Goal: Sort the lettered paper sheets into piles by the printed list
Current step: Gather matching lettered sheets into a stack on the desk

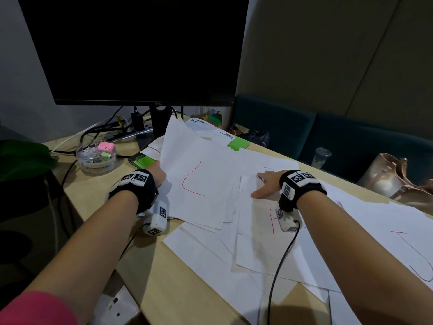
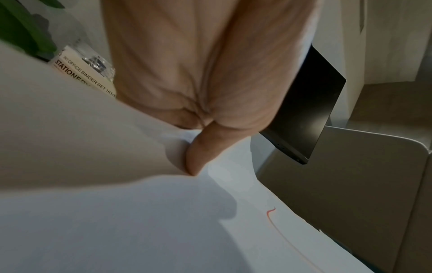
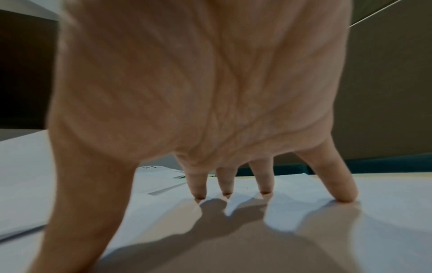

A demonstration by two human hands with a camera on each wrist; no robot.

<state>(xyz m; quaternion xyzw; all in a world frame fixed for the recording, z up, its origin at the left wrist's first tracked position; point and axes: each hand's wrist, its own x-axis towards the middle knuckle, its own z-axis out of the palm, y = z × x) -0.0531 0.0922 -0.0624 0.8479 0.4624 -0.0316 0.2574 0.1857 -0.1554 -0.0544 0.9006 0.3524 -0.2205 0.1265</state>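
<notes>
Now left hand [image 1: 157, 172] pinches edge of L sheet [image 1: 199, 181], lifting it to clear stack; right hand [image 1: 267, 182] spread flat, fingertips [image 3: 265, 192] pinning loose sheets [image 1: 257, 242] against sliding.

Head view high over desk [image 1: 150, 266]; wrist views close, paper-level.

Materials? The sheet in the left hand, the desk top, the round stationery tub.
Sheet: thin matte paper; it bends where the left hand lifts it. Desk top: pale, matte, likely wood-look laminate. Stationery tub: clear, glossy plastic; contents show through.
</notes>
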